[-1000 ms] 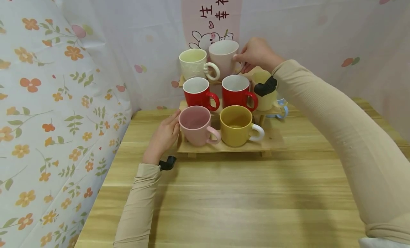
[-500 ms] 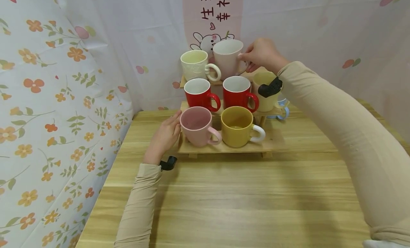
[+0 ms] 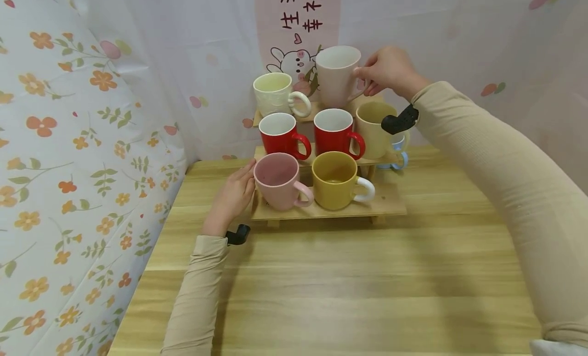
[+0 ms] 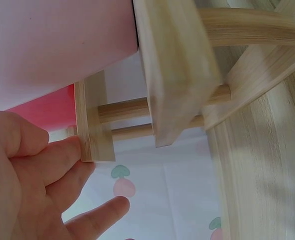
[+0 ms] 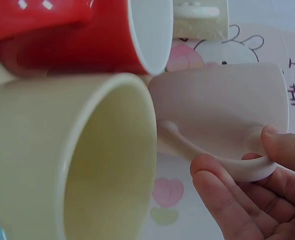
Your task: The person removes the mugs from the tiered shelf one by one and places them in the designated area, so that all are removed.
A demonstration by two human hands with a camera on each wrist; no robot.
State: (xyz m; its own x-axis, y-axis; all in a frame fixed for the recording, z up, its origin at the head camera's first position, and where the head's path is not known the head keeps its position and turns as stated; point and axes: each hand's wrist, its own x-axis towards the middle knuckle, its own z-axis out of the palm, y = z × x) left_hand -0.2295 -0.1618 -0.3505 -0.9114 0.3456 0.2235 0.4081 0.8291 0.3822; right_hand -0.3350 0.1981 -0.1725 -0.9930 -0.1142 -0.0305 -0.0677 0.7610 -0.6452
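Note:
My right hand [image 3: 390, 72] pinches the handle of a pale pink mug [image 3: 335, 82] at the right of the rack's top tier. In the right wrist view, thumb and fingers close round that handle [image 5: 237, 167]; whether the mug's base touches the tier is hidden. A cream mug [image 3: 273, 95] with a ring-like handle stands to its left. My left hand [image 3: 231, 197] lies beside the pink mug [image 3: 275, 187] at the left end of the wooden rack [image 3: 390, 205]. Seen from the left wrist, its fingertips [image 4: 72, 147] touch the end of a tier board.
On the middle tier stand two red mugs [image 3: 277, 139] and a pale yellow mug [image 3: 371, 136]. A mustard mug [image 3: 333, 190] with a white handle is on the bottom tier. Something light blue [image 3: 399, 162] shows behind the rack. The wooden table [image 3: 294, 294] extends in front.
The right hand has moved the pale pink mug rightward and slightly up, away from the cream mug. The left hand keeps its place at the rack; the head view shifts slightly.

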